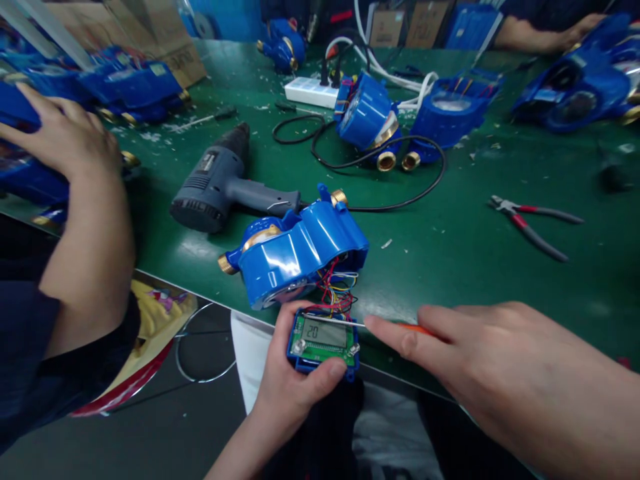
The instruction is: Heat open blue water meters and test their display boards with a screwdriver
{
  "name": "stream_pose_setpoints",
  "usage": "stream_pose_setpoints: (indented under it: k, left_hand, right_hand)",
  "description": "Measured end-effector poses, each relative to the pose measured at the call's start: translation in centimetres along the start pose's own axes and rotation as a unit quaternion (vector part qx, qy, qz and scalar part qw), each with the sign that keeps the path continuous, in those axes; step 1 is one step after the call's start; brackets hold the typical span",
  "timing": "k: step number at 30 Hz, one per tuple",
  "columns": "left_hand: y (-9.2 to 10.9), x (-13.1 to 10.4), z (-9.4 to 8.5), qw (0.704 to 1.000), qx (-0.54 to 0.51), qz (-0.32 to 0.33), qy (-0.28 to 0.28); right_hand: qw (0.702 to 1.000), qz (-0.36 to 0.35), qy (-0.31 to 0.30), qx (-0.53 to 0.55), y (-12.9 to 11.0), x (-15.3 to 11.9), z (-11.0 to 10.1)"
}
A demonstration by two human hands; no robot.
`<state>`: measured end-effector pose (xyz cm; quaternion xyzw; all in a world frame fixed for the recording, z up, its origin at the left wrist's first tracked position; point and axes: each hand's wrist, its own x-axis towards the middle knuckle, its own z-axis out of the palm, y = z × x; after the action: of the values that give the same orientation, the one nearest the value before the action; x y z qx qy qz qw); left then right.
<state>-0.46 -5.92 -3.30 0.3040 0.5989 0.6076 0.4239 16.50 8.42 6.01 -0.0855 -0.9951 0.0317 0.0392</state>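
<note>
My left hand (295,383) grips a small blue-framed display module (327,343) at the table's front edge. Its green circuit board carries a lit LCD that seems to read 20. Thin coloured wires (340,287) run from the module into a blue water meter (305,250) with brass ends, lying on its side just beyond. In my right hand (465,347) is a screwdriver (407,327) with an orange handle, my index finger stretched along it. The thin metal shaft points left and lies across the module's upper edge; whether its tip touches the board I cannot tell.
A grey heat gun (220,180) lies behind the meter, its black cable looping right. Cutting pliers (535,223) rest at right. Further back are a white power strip (311,92) and more blue meters (367,113). At left, another person's hand (75,133) reaches over several meters.
</note>
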Motion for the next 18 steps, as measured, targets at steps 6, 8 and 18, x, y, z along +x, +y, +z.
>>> stream_pose_setpoints:
  k: [6, 8, 18]
  left_hand:
    - [0.1, 0.3, 0.1, 1.000, 0.004, -0.001, 0.008]
    - [0.1, 0.2, 0.1, 1.000, 0.001, -0.004, 0.011]
    - [0.0, 0.2, 0.0, 1.000, -0.026, -0.014, 0.011]
  right_hand:
    - [0.999, -0.035, -0.025, -0.010, 0.8, 0.0, -1.2]
    - [0.999, -0.028, -0.032, -0.002, 1.0, 0.2, -1.6]
    - [0.999, -0.040, -0.007, -0.011, 1.7, 0.2, -0.4]
